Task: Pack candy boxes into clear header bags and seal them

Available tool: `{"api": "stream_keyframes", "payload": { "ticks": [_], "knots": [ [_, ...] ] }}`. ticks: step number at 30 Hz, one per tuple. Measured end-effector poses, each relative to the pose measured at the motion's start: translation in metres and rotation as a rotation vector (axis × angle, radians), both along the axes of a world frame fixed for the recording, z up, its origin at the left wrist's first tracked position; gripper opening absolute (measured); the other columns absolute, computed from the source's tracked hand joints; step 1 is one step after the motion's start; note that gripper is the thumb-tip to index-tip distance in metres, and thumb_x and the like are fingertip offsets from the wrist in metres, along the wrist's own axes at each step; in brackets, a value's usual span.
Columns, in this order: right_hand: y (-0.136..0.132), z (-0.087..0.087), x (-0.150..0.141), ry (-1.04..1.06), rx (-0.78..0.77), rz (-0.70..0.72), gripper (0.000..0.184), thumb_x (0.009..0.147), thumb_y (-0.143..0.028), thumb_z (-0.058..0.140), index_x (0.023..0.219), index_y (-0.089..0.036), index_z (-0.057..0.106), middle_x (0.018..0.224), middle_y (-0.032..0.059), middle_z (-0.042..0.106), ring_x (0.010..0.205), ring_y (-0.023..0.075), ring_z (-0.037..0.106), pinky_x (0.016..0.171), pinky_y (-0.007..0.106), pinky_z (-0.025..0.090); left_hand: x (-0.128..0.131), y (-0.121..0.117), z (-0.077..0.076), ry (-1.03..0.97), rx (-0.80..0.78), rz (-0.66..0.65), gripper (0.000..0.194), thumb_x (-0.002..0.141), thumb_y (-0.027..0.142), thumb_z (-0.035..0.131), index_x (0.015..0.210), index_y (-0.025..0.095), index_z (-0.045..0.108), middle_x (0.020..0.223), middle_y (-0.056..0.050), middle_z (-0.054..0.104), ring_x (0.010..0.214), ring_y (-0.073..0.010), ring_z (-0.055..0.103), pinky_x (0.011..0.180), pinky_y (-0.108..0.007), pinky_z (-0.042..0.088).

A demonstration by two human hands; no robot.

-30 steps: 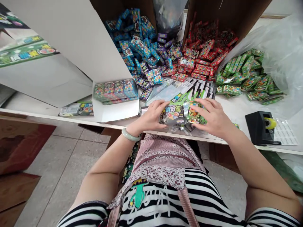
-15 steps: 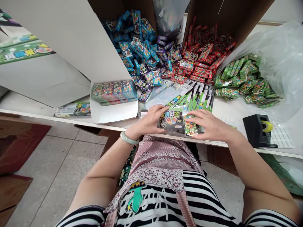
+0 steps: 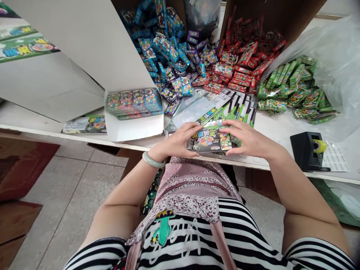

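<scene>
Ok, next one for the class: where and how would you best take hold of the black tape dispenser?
Probably by the blocky body of the tape dispenser, coming from above and the left with the right hand. That broad body stands on the left, facing this hand, while the yellow tape roll is exposed on the right, toward the label sheet.

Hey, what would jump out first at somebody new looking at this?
Probably the blue packets and red packets heaped at the back of the table, with green packets on the right beside clear plastic. Front and centre, the left hand holds a dark printed package, and the right hand holds a green-patterned piece beside it.
</scene>
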State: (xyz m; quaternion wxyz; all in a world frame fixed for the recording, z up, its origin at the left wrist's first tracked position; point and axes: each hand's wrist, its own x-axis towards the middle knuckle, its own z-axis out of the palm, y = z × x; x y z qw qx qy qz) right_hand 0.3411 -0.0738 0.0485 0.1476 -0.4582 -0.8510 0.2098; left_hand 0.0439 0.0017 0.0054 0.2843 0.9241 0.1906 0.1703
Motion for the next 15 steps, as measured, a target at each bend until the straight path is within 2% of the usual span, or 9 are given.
{"api": "stream_keyframes", "payload": {
  "ticks": [3,6,8,10,12,15],
  "knots": [
    [0.001,-0.014,-0.006,0.119,-0.031,-0.069,0.091,0.074,-0.052,0.083,0.15,-0.025,0.041,0.152,0.0145,0.041,0.142,0.0371,0.042,0.118,0.058,0.037,0.0,-0.001,-0.004,-0.017,0.03,0.034,0.101,0.074,0.045,0.08,0.156,0.018,0.029,0.144,-0.019,0.043,0.136,-0.0356,0.045,0.116,-0.053,0.042],
    [0.0,-0.029,-0.013,0.212,0.046,-0.116,0.095,0.075,-0.057,0.081,0.152,-0.027,0.035,0.152,0.0148,0.04,0.145,0.0374,0.037,0.119,0.06,0.034,0.0,-0.003,-0.009,-0.037,0.088,0.108,0.1,0.074,0.046,0.081,0.155,0.017,0.03,0.141,-0.02,0.045,0.134,-0.0367,0.046,0.114,-0.055,0.042],
    [-0.003,-0.035,-0.019,0.245,0.142,-0.18,0.087,0.079,-0.058,0.077,0.15,-0.026,0.037,0.148,0.0148,0.045,0.146,0.0374,0.035,0.119,0.062,0.031,0.0,-0.005,-0.012,-0.056,0.112,0.171,0.099,0.075,0.046,0.08,0.155,0.017,0.031,0.139,-0.019,0.046,0.132,-0.0366,0.048,0.113,-0.056,0.043],
    [-0.008,-0.037,-0.029,0.237,0.2,-0.241,0.068,0.087,-0.055,0.069,0.144,-0.027,0.044,0.138,0.013,0.057,0.143,0.0371,0.039,0.119,0.065,0.027,0.0,-0.006,-0.015,-0.074,0.119,0.222,0.098,0.076,0.046,0.08,0.156,0.018,0.03,0.138,-0.019,0.046,0.131,-0.0361,0.048,0.112,-0.056,0.044],
    [-0.013,-0.038,-0.04,0.201,0.19,-0.252,0.048,0.095,-0.047,0.059,0.139,-0.029,0.05,0.129,0.0104,0.065,0.144,0.0364,0.039,0.119,0.068,0.022,0.001,-0.005,-0.016,-0.08,0.12,0.243,0.099,0.075,0.047,0.08,0.156,0.019,0.031,0.138,-0.019,0.046,0.131,-0.0361,0.049,0.113,-0.056,0.044],
    [-0.006,-0.038,-0.042,0.226,0.181,-0.26,0.039,0.1,-0.039,0.05,0.138,-0.03,0.054,0.129,0.0075,0.068,0.147,0.0335,0.036,0.12,0.067,0.019,-0.002,-0.004,-0.017,-0.079,0.106,0.26,0.099,0.074,0.048,0.081,0.156,0.018,0.032,0.139,-0.019,0.046,0.131,-0.0365,0.049,0.113,-0.055,0.043]
  ]
}}
